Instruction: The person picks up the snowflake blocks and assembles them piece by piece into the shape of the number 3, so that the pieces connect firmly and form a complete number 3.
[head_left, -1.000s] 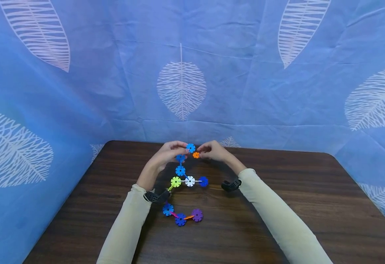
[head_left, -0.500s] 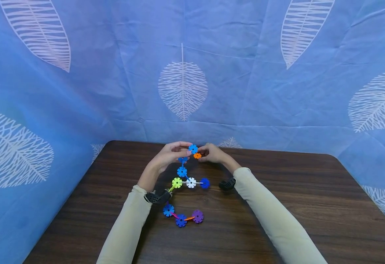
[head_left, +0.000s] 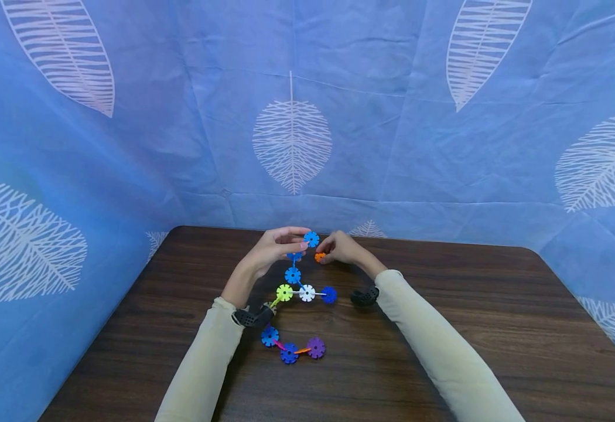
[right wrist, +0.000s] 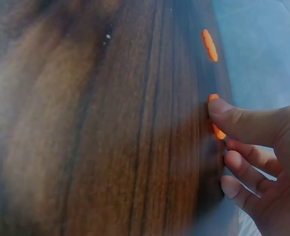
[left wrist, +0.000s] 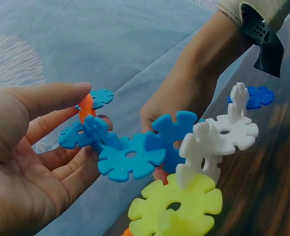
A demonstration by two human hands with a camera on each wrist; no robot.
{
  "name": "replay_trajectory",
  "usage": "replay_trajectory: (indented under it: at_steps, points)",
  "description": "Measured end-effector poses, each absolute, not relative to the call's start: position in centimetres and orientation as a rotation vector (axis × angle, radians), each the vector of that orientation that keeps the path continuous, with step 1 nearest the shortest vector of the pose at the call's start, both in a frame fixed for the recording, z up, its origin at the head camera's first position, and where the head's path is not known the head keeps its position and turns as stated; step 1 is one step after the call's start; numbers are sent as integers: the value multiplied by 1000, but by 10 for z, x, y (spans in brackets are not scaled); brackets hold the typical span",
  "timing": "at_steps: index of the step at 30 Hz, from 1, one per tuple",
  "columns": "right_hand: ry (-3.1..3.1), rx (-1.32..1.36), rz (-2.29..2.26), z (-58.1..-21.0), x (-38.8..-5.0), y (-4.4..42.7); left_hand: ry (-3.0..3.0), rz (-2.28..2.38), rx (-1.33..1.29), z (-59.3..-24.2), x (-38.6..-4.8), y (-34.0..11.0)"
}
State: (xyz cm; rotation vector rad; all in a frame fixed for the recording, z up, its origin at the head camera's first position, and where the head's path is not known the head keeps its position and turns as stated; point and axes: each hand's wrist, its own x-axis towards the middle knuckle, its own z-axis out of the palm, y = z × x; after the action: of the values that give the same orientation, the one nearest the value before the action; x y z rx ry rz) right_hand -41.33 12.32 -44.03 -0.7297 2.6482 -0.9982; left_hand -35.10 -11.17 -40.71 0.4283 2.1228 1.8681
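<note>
My left hand [head_left: 272,251] pinches the upper end of a chain of interlocked plastic snowflake discs, at the blue snowflake disc [head_left: 311,239]. In the left wrist view an orange disc [left wrist: 86,107] is edge-on under a fingertip, slotted among blue discs [left wrist: 131,156]. Further along the chain come a yellow-green disc [head_left: 284,292], a white disc [head_left: 307,293] and a dark blue disc [head_left: 329,295]. Just right of the chain's end, my right hand [head_left: 342,247] pinches a loose orange snowflake disc [head_left: 320,257] between thumb and fingers, apart from the chain.
The chain's lower part, with a blue disc [head_left: 270,336] and a purple disc [head_left: 315,348], lies on the dark wooden table [head_left: 434,334]; the left wristband [head_left: 253,317] hides some of it. A blue leaf-print cloth [head_left: 371,129] hangs behind.
My right hand has drawn the orange disc slightly down and right, away from the blue disc at the chain's end. My left hand and the chain have shifted slightly right.
</note>
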Motion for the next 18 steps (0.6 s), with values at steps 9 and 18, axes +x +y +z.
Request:
replay_trajectory:
  at_steps: [9,18]
  points:
    - [2552,-592,-1189,-439,-400,133,2071,1927,377,-410,-350,-109]
    - [2518,-564,-1430,-427,-381,140,2044,1970,369,-413,-352,-104]
